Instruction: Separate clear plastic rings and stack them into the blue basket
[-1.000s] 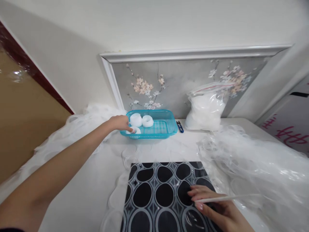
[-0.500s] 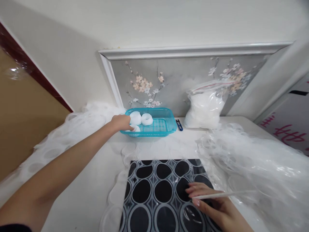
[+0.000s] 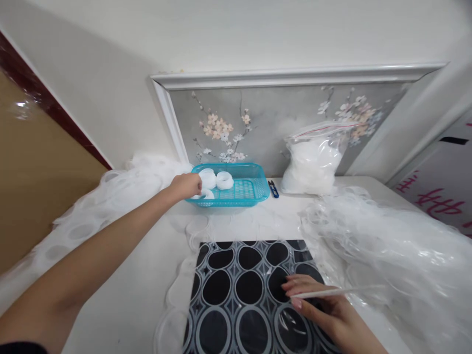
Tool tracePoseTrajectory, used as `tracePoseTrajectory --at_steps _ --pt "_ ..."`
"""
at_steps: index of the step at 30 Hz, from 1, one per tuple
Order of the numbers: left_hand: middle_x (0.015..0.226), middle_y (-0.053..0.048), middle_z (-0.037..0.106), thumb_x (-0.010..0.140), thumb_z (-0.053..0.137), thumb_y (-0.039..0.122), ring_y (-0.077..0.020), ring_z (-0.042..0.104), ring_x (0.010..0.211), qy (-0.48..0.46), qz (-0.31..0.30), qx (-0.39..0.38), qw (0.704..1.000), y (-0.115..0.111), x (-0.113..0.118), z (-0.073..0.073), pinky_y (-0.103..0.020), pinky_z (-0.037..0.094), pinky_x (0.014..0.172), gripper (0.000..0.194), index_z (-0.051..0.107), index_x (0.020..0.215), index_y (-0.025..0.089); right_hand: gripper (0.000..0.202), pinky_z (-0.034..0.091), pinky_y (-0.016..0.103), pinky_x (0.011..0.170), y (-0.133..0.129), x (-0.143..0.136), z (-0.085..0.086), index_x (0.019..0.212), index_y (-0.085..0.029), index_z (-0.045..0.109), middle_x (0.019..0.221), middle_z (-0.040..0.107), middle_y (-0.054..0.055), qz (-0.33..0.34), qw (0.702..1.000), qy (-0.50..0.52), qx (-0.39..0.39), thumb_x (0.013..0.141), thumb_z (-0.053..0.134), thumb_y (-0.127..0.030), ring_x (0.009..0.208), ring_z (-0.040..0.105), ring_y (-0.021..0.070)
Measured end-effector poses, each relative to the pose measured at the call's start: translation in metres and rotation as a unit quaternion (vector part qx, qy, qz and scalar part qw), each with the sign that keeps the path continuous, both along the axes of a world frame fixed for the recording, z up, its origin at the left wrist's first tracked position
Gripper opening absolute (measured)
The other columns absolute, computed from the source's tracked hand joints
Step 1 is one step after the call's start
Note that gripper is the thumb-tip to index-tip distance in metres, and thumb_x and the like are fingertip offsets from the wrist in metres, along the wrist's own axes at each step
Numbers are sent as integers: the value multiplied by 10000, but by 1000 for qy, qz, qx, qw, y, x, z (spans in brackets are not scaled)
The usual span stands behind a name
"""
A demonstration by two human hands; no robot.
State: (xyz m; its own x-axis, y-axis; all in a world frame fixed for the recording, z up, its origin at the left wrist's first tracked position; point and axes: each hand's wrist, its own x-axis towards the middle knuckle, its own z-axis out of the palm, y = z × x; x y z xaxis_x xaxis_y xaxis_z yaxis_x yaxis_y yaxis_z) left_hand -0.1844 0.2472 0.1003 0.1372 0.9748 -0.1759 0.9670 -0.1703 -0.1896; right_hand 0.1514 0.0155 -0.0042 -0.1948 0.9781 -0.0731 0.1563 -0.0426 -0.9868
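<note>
My left hand (image 3: 187, 186) is at the left end of a teal plastic basket (image 3: 258, 196), its fingers closed together over the rim; whatever they pinch is too small to make out. Inside the basket lie several white rings (image 3: 224, 180). My right hand (image 3: 317, 300) holds a thin white stick (image 3: 320, 293) between thumb and fingers, with its fingertips over a black sheet patterned with grey ovals (image 3: 249, 287). Sheer white scalloped material (image 3: 176, 295) lies along the sheet's left edge.
Small blue snips (image 3: 273, 189) lie right of the basket, beside a clear zip bag of white material (image 3: 311, 164). Sheer white material is heaped at the left (image 3: 129, 191) and the right (image 3: 398, 246). A framed floral panel (image 3: 273, 123) is behind the table.
My left hand has lifted its fingertips slightly from the white rings at the basket's left end. My right hand has shifted slightly left and up, still with the white stick.
</note>
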Motion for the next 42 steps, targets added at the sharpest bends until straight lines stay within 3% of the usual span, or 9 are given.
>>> tracePoseTrajectory --at_steps 3,7,14,27,33,37,39,42 --pt "1172 -44 627 807 659 316 -216 581 1074 -3 -69 17 997 3 -2 -5 -252 428 811 267 692 1052 217 270 471 522 1024 0 -1 0 810 -273 794 970 762 106 -5 1000 -6 4 738 731 -526 1085 652 324" --pt "1275 -45 575 786 678 242 -243 522 1177 -2 -158 20 987 9 -2 -11 -274 418 850 384 656 1169 267 261 483 509 1011 0 -1 -1 819 -271 792 971 760 105 -10 1000 -10 5 745 732 -515 1097 648 330" --pt "1151 -62 652 840 586 215 -247 559 1104 11 -243 -7 970 21 -3 -15 -331 388 921 220 758 971 259 266 486 511 1004 0 0 0 791 -263 788 971 758 111 -11 1000 1 2 746 734 -520 1056 666 317" --pt "1161 -46 678 793 599 200 -241 595 1082 -6 -197 -32 980 32 1 -21 -302 424 881 297 743 1048 246 282 493 503 993 1 2 -8 816 -263 784 970 756 104 4 1000 -23 13 760 715 -530 1068 653 304" --pt "1197 -50 670 708 697 185 -221 624 1020 -61 -143 -27 988 35 2 -11 -257 453 815 523 656 1228 214 328 479 525 1008 2 3 -6 831 -250 781 983 755 112 8 999 -43 15 765 696 -560 1074 657 314" --pt "1105 -50 678 776 655 263 -154 601 815 -239 -112 73 962 10 2 3 -255 461 746 428 669 1197 183 321 505 508 979 2 4 -8 842 -246 777 994 752 111 6 998 -54 14 774 692 -548 1063 664 310" --pt "992 -46 687 803 642 314 -132 557 726 -358 -90 123 921 -18 2 3 -259 456 700 347 702 1110 163 308 522 494 955 2 5 -9 851 -245 775 995 751 109 10 998 -59 21 782 692 -534 1048 670 304" --pt "909 -41 675 836 633 371 -110 516 669 -445 -89 104 885 -80 -2 -10 -255 435 648 290 717 1007 153 302 533 490 931 3 7 -9 847 -243 774 983 753 105 15 997 -71 36 784 690 -526 1016 680 299"
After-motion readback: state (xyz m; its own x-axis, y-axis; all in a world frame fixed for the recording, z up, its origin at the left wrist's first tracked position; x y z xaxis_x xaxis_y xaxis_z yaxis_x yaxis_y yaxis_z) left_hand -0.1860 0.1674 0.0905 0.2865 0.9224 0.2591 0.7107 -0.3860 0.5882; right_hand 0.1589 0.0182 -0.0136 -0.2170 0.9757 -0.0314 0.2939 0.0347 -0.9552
